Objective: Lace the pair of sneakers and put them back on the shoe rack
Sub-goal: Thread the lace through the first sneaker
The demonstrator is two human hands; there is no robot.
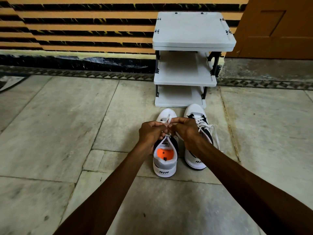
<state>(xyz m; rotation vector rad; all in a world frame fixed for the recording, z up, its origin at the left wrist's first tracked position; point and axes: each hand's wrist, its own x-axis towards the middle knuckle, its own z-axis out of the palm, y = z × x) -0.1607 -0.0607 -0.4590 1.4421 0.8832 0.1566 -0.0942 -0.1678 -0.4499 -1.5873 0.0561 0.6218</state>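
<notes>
Two white and black sneakers stand side by side on the floor, heels toward me. The left sneaker (165, 160) has an orange insole showing. My left hand (150, 133) and my right hand (185, 130) meet above its tongue, each pinching the white lace (167, 121), which loops up between them. The right sneaker (197, 160) is partly hidden behind my right wrist; its laces (215, 133) hang loose over its right side. The grey three-shelf shoe rack (186, 78) stands just beyond the toes, with all shelves bare.
Stone floor slabs (67, 124) spread all around. A wall with orange and black stripes (76, 31) runs behind the rack, and a brown door (279, 28) is at the upper right. A patterned border strip lines the floor's far edge.
</notes>
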